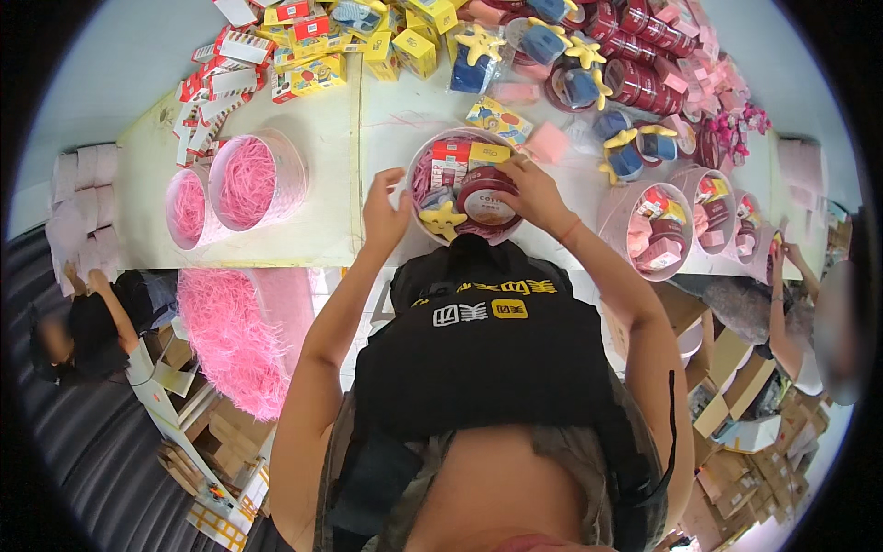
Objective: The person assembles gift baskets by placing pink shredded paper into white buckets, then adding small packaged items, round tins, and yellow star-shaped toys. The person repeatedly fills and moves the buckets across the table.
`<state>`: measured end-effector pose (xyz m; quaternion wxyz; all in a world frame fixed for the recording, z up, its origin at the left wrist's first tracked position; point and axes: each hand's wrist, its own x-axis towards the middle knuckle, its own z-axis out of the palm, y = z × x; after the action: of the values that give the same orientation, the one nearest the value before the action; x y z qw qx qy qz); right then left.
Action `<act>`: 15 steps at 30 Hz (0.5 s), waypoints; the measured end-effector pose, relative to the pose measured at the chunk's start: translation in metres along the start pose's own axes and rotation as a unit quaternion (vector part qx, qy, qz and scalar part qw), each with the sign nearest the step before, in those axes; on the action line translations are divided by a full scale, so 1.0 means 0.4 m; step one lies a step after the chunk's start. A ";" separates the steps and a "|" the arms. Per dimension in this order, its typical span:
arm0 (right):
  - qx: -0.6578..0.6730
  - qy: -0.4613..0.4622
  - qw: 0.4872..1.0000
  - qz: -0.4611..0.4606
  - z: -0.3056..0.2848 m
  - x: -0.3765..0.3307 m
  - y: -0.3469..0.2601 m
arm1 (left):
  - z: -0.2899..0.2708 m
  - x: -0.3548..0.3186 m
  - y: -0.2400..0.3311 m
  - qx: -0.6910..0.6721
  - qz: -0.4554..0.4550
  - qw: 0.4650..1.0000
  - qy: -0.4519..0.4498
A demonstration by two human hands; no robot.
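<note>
A round pale gift box [411, 196] sits before me at the table's front edge. Inside it are pink paper shreds [421, 175], a red and white carton [450, 164], a yellow carton [487, 155], a yellow starfish toy [442, 221] and a dark red round tub [487, 202]. My right hand [538, 195] reaches over the right rim, fingers closed on the edge of the tub. Just outside the left rim, my left hand [386, 213] is held with fingers apart and nothing in them.
Two boxes with pink shreds [245, 182] stand left; filled boxes [658, 225] stand right. Behind lie piled red-white cartons [241, 51], yellow cartons [317, 78], starfish toys [480, 44] and dark red tubs [635, 85]. A bin of shreds [230, 336] is lower left. People work at both sides.
</note>
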<state>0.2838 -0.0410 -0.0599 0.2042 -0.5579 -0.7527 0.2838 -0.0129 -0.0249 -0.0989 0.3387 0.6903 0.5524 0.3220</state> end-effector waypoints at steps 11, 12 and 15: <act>0.015 0.087 0.994 0.059 0.084 -0.073 0.020 | 0.116 -0.107 -0.088 -0.317 -0.290 0.900 -0.078; 0.016 0.088 0.994 0.057 0.082 -0.069 0.023 | 0.127 -0.108 -0.102 -0.313 -0.271 0.908 -0.069; 0.019 0.093 0.993 0.065 0.078 -0.071 0.024 | 0.132 -0.096 -0.087 -0.326 -0.283 0.900 -0.061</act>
<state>0.2797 -0.0720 -0.0895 0.2653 -0.6257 -0.6868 0.2575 0.0045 -0.0630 -0.1599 0.6543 0.3746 0.5669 0.3318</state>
